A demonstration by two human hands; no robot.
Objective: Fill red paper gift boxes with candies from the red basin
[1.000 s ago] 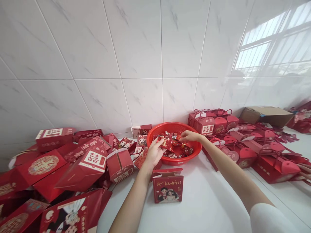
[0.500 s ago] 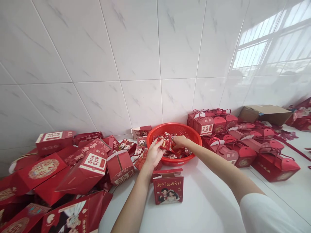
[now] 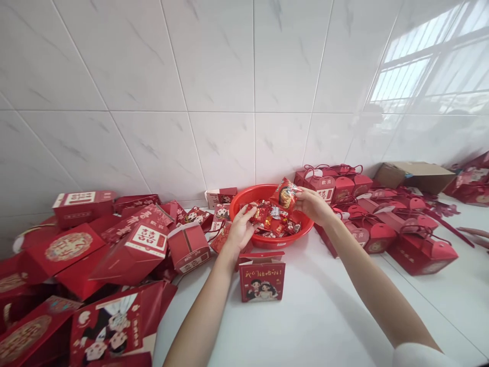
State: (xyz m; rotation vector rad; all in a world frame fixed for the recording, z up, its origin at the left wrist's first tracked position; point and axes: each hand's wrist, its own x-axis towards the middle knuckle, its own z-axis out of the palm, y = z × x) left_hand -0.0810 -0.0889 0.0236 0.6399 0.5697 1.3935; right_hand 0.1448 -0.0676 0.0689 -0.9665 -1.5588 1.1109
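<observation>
A red plastic basket (image 3: 301,232) holds small wrapped candies (image 3: 278,224) and stands against the tiled wall. Over its left side my left hand (image 3: 241,228) is closed on red candy packets (image 3: 260,213). My right hand (image 3: 315,205) pinches a red snack packet (image 3: 286,194) with a round food picture, raised over the basket's back right rim. In front of the basket a small red box (image 3: 262,281) with a cartoon couple stands upright, its top open; neither hand touches it.
Many red boxes (image 3: 147,239) lie heaped at the left. Red boxes with cord handles (image 3: 422,252) stand in rows at the right, a cardboard carton (image 3: 418,176) behind them. Part of another person's hand (image 3: 473,232) shows at the right edge.
My right hand has come up out of the basket's candies and moved right, now with the snack packet in its fingers. My left hand stays over the left side. The view has shifted slightly.
</observation>
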